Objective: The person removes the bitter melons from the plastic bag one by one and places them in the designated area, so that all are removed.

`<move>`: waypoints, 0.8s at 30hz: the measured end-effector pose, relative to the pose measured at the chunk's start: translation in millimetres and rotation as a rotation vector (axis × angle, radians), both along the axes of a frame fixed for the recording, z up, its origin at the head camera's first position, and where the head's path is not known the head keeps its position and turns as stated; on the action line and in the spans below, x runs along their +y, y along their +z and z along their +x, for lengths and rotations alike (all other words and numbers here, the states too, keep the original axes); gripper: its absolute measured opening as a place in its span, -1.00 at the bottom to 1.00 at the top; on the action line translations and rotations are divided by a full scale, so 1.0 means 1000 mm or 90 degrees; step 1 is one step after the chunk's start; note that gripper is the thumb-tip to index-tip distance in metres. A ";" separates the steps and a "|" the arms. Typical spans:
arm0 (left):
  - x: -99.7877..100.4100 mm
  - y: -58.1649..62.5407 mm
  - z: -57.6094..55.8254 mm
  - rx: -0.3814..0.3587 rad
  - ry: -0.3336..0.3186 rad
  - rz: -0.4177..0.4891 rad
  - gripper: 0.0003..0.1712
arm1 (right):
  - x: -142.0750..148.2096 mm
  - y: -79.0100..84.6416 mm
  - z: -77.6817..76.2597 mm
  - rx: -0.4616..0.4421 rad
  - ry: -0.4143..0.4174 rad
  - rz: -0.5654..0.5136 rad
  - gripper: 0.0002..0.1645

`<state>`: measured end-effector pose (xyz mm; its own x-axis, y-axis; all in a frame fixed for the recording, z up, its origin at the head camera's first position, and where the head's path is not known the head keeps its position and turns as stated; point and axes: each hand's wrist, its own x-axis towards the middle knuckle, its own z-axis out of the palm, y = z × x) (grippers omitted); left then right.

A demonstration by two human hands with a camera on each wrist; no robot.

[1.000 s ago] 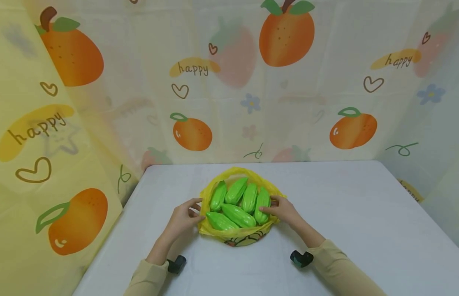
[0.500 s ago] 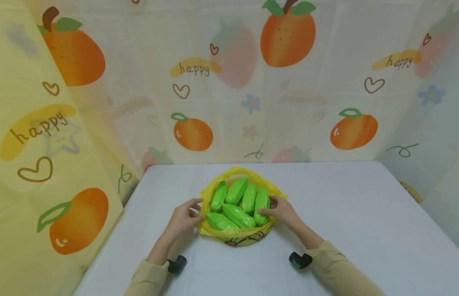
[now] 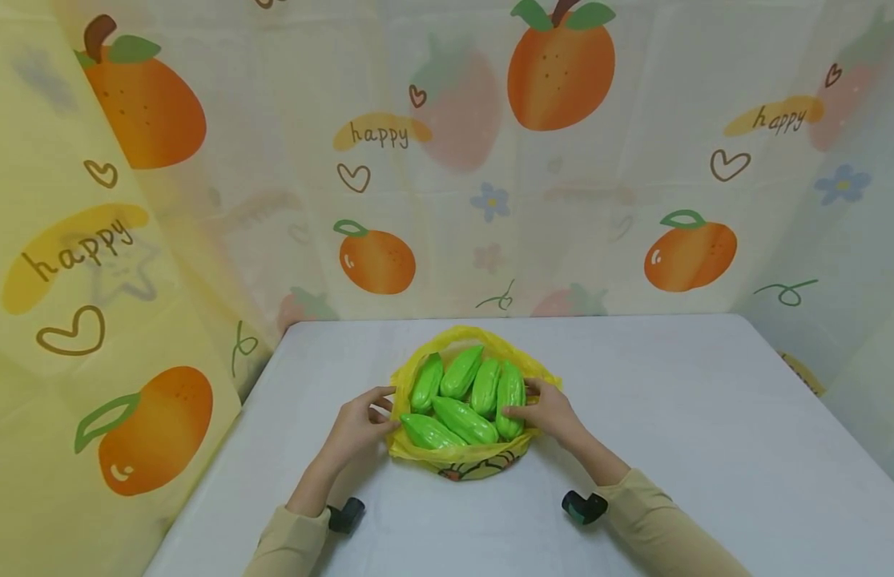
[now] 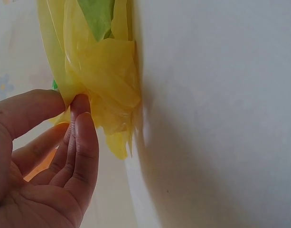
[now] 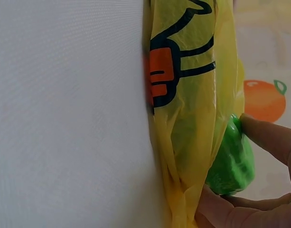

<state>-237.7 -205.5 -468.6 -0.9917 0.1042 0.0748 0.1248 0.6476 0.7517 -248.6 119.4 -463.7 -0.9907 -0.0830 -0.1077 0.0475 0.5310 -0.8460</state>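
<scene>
A yellow plastic bag [image 3: 407, 450] with a dark cartoon print lies open on the white table, its rim spread round several glossy green, ridged, cucumber-shaped vegetables [image 3: 465, 421]. At the bag's left edge, my left hand [image 3: 356, 421] pinches the thin plastic between thumb and fingers; the left wrist view shows the gathered yellow film [image 4: 102, 71] right at the fingertips. My right hand [image 3: 553, 410] grips the rightmost green vegetable [image 3: 510, 401], thumb on its near side. In the right wrist view, this vegetable [image 5: 234, 164] sits between thumb and fingers, beside the bag's wall.
The white table [image 3: 670, 433] extends on both sides of the bag. A fruit-printed curtain [image 3: 447, 240] hangs behind the table's far edge, with more of it at left and right. Black wrist devices [image 3: 584, 507] sit below both wrists.
My right hand and the rightmost vegetable have shifted very slightly to the left, with the vegetable a little more upright. My left hand holds its place at the bag's edge.
</scene>
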 end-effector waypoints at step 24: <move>0.001 0.000 0.000 -0.003 0.001 0.003 -0.39 | 0.014 0.023 -0.003 -0.012 0.025 -0.056 -0.07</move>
<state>-237.7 -204.6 -468.5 -0.9923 0.1022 0.0704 0.1200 0.6443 0.7553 -252.0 133.7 -440.3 -0.9842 -0.1320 -0.1176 0.0450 0.4561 -0.8888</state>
